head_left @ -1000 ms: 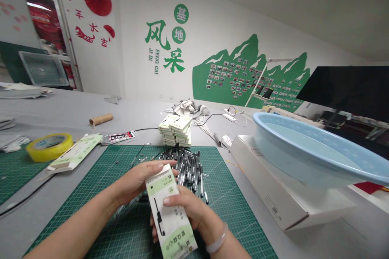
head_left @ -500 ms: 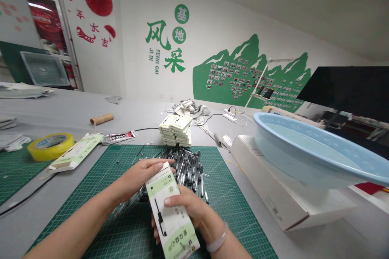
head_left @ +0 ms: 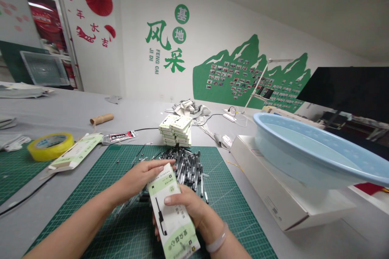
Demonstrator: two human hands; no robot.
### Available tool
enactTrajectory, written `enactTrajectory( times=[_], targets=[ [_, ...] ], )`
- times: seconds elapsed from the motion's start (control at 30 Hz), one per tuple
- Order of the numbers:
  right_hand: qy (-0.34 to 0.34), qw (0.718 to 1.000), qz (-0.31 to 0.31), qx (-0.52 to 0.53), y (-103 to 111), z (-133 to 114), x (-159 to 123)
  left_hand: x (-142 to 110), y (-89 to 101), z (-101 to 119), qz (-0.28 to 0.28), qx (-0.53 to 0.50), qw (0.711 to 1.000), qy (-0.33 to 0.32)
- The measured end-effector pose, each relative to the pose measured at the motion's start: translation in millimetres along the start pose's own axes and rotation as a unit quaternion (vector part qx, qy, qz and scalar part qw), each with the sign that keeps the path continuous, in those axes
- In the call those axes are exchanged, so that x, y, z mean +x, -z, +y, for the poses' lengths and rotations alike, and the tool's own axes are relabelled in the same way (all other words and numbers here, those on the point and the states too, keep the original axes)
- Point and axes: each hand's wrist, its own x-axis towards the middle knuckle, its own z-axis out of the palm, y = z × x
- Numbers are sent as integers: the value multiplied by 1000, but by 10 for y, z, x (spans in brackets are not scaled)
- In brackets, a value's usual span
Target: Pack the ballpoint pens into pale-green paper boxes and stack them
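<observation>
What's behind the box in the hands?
Beyond the box, pens lie heaped on the green cutting mat, with stacked boxes farther back. Whatever the box, left hand and right hand cover cannot be seen.

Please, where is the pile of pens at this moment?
In the head view, the pens lie near the middle on the green cutting mat, beyond the right hand and before the stacked boxes.

Pens (head_left: pixel 191 172) and stacked boxes (head_left: pixel 176 130) block straight ahead, leaving passage over the mat (head_left: pixel 235 206) at right.

1 blue basin (head_left: pixel 313 162), 1 black screen (head_left: pixel 349 91), green mural (head_left: pixel 251 54)
</observation>
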Motion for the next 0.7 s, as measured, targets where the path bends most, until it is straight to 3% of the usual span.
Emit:
enactTrajectory(
  times=[0.3,0.5,0.7],
  targets=[
    [-14,1000,-7,3,184,131,101,13,127,13,-33,118,992,-28],
    [5,1000,6,1,157,88,77,-52,2,-11,-31,32,998,-34],
    [19,999,29,-2,133,38,77,-13,-49,-132,-61,145,984,-85]
  ],
)
